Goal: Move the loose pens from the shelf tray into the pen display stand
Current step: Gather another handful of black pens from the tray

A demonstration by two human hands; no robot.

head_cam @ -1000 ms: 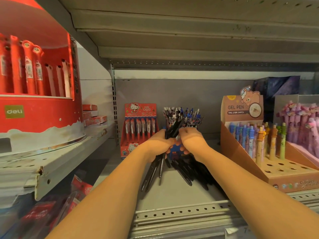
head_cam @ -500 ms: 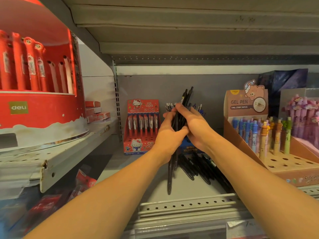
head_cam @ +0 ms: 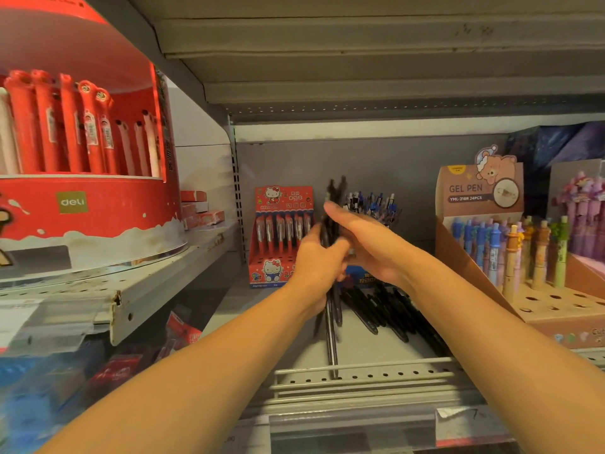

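- Left hand (head_cam: 319, 267) has its grip curled around a bundle of pens (head_cam: 331, 231), upright before the stand (head_cam: 373, 211).
- Right hand (head_cam: 370, 244) lies flat against the bundle, fingers straight.
- Loose pens (head_cam: 386, 309) lie on the shelf (head_cam: 294, 348) below the stand.

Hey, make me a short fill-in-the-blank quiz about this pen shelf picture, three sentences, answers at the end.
1. The left hand grips a bundle of pens whose color is ____.
2. The tan box on the right is printed with the words ____ PEN.
3. The big red stand on the left carries the brand name ____.

Answers: black; GEL; deli
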